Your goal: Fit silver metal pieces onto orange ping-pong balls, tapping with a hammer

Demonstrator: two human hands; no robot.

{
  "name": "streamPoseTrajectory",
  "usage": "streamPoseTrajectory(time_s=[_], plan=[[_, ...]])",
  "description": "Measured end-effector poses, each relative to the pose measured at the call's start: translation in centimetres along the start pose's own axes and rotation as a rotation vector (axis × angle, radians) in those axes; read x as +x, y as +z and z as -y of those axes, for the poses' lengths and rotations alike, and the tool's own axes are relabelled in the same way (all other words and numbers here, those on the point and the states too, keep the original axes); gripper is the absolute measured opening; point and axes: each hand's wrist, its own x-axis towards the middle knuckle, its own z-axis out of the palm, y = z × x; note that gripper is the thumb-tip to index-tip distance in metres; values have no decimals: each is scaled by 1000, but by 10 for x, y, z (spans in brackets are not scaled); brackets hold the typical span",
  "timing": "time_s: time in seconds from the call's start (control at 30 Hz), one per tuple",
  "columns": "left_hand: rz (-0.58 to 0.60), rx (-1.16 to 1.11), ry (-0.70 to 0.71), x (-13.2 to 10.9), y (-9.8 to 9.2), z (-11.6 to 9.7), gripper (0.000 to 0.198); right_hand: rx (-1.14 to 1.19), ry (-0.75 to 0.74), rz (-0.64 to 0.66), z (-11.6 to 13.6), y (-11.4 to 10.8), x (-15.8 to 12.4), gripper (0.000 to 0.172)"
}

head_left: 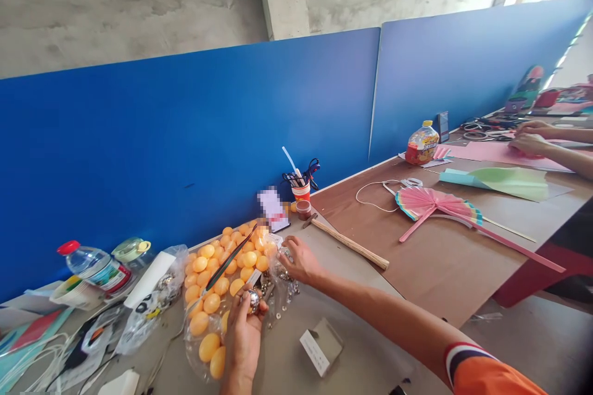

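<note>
Within the left hand [244, 328], a silvery ball [253, 301]

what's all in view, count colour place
balls: many, orange, centre left
red-capped bottle: one, clear, far left
yellow-capped bottle: one, mostly reddish, back right
cup: one, red, back centre
hammer: one, brown, centre right
box: one, white, front centre
fan: one, mostly pink, right
panels: two, blue, behind
clutter: uncounted, mixed, mostly left
metal ball: one, silver, lower centre
metal bits: many, silver, centre
neighbour's hands: two, bare, right
left hand: one, bare, holding metal ball
right hand: one, bare, by metal bits
</note>
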Motion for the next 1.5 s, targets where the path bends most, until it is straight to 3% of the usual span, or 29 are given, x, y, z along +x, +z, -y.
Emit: streamPoseTrajectory(time_s=[0.17,0.37,0.53,0.6,0.8,0.93,1.0,1.1,1.17,1.33,1.5], plan=[[26,15,23,0,0,0,39,-125,-14,153,-9,0,1,31],[21,15,7,1,-2,2,40,44,-186,220,3,16,-13,35],[-1,5,-4,-1,-1,3,39,41,25,74,-1,11,-3,38],[3,10,2,-2,0,3,39,-8,76,84,-7,9,3,34],[15,19,6,0,-2,4,39,-72,-58,176,-10,10,4,37],[12,12,14,2,-4,6,38,79,-117,212,-10,8,4,26],[12,17,10,2,-3,6,39,161,-48,161,-15,8,8,24],[8,14,8,2,-3,5,40,172,176,12,-28,8,21,32],[5,6,16,2,-3,5,39,158,185,-11,-37,8,32,35],[-19,8,9,4,-5,5,39,87,-66,94,-48,9,61,59],[-36,26,10,4,-7,6,39,-12,-224,217,-38,17,67,57]])
